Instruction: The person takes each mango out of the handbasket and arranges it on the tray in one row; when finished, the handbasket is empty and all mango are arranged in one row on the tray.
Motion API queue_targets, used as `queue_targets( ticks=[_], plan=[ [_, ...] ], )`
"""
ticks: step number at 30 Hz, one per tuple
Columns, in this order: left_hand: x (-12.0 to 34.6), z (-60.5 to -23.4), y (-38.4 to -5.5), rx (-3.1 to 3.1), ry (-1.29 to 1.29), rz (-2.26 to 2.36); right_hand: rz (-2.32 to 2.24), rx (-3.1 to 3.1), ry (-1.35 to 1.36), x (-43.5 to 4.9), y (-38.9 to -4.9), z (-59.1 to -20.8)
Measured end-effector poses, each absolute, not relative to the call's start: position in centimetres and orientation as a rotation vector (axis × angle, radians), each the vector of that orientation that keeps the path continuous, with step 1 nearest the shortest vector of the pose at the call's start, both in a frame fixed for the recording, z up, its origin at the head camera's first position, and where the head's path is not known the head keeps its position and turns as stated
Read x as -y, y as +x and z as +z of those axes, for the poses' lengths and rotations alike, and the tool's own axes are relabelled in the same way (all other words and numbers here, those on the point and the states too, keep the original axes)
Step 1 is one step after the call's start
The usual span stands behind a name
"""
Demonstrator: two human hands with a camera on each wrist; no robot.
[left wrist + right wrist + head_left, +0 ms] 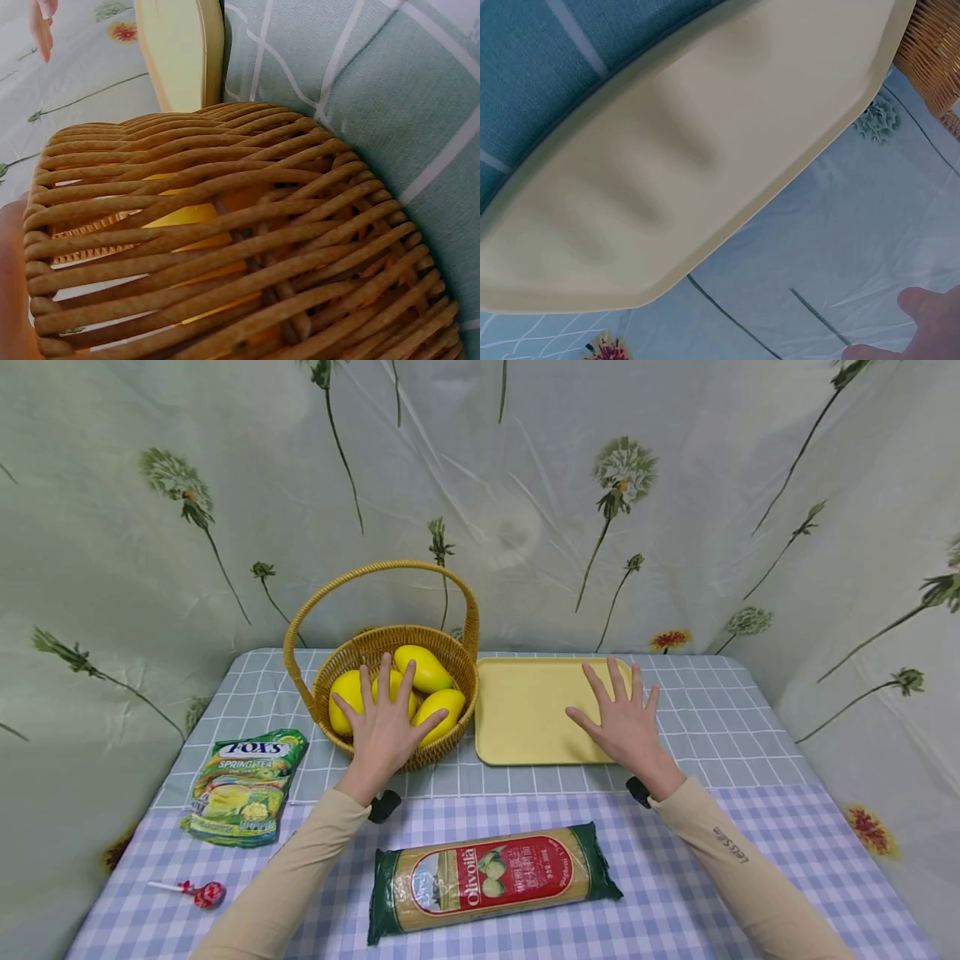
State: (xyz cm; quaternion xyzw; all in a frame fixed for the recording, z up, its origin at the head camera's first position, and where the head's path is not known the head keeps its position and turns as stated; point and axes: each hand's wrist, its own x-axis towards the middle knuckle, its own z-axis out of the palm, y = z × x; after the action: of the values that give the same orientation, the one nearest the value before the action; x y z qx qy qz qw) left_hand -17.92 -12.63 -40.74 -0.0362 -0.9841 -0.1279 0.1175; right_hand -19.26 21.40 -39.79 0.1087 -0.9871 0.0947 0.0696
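My left hand [386,727] is spread wide over the front of a wicker basket [457,739] that has a tall arched handle. Several yellow mangoes [423,668] lie inside, partly covered from sight by the hand. In the left wrist view the woven side of the basket [187,247] fills most of the picture, with yellow showing through the gaps. To the right, my right hand [626,727] has its fingers spread above the right part of a pale yellow tray [525,714]. Finger shadows fall on the tray [742,142] in the right wrist view. Neither hand holds anything.
A green Fox's candy bag [247,789] lies at the left, with a red lollipop [208,894] in front of it. Nearest me is a pack of Olivoilà spaghetti [491,881] on the checked cloth [675,910]. A flowered curtain [517,485] hangs behind the table.
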Motion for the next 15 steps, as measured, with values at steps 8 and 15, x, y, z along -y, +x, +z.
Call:
queue_targets(
  ticks=[8,15],
  plan=[
    [12.41,-40.58,-18.2,2.885,-0.092,-0.367,0.303,2.974,0.319,-21.39,-19.37,-39.76],
    [12.39,-40.58,-18.03,2.881,-0.101,-0.387,0.327,2.95,0.355,-21.27,-19.25,-39.48]
  ],
)
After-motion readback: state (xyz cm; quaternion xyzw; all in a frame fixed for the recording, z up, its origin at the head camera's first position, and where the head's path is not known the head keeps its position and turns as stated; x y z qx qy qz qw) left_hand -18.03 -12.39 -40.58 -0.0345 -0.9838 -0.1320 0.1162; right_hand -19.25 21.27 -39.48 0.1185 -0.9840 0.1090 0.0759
